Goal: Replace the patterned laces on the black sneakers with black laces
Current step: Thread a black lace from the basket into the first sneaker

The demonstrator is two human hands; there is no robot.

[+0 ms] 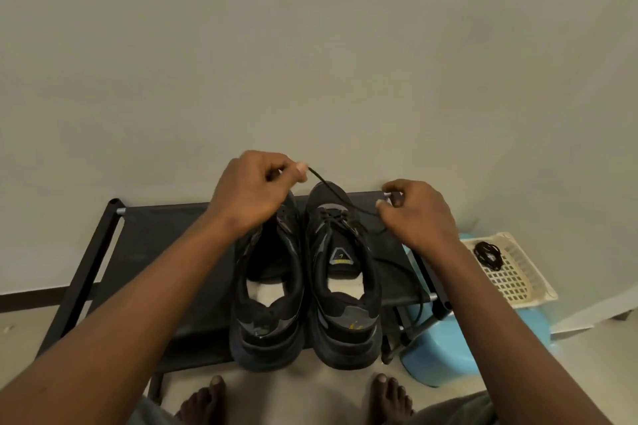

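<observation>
The person's bare feet stand just in front of the right-hand sneaker. Its heel sits at the near edge of the black bench, and the left-hand sneaker touches it on one side. Beyond its tongue, a dark lace runs out of the eyelets both ways. The left hand pinches one end above the toe. The right hand pinches the other strand beside the toe, fingers curled.

A hard tug could drag this sneaker off the near edge, I think. A slack strand trails from it over the bench's side and might snag on the frame. Further off that side, a coiled lace lies in a basket. I cannot tell its pattern, so the wrong lace could get mixed in.
</observation>
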